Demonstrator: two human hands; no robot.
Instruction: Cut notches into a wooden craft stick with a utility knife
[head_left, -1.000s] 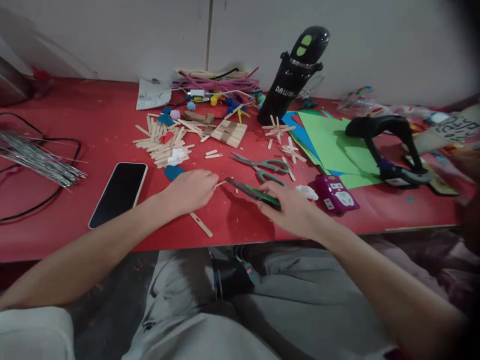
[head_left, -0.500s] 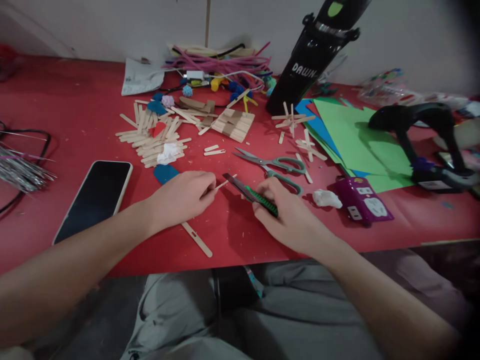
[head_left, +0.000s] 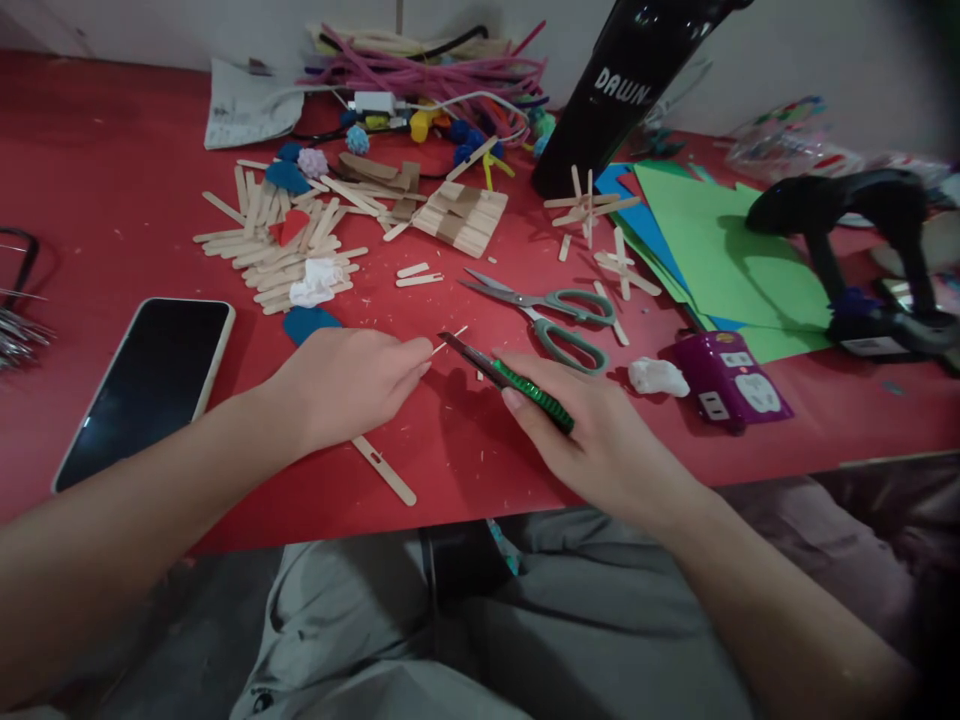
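Note:
My left hand (head_left: 358, 385) is closed in a pinch on a thin wooden stick (head_left: 450, 338), whose narrow end sticks out to the right of the fingers. In my right hand (head_left: 581, 420) is a green utility knife (head_left: 534, 392), its blade extended and pointing up-left. The blade's tip lies at the stick, touching or very close to it. Under my left wrist a craft stick (head_left: 385, 470) with a small slot lies on the red table (head_left: 465, 480). A blue piece (head_left: 311, 323) shows behind the left hand. Small wood shavings are scattered between the hands.
Grey-handled scissors (head_left: 555, 315) lie beyond the knife. A pile of craft sticks (head_left: 259, 245) is at the back left, near a phone (head_left: 150, 385). To the right are a purple box (head_left: 731, 380), green paper (head_left: 720, 250) and a black bottle (head_left: 600, 110).
The view has shifted, so the tabletop things appear higher in the picture. The knife has tilted slightly and its blade tip sits nearer the left fingers. Both hands keep their holds.

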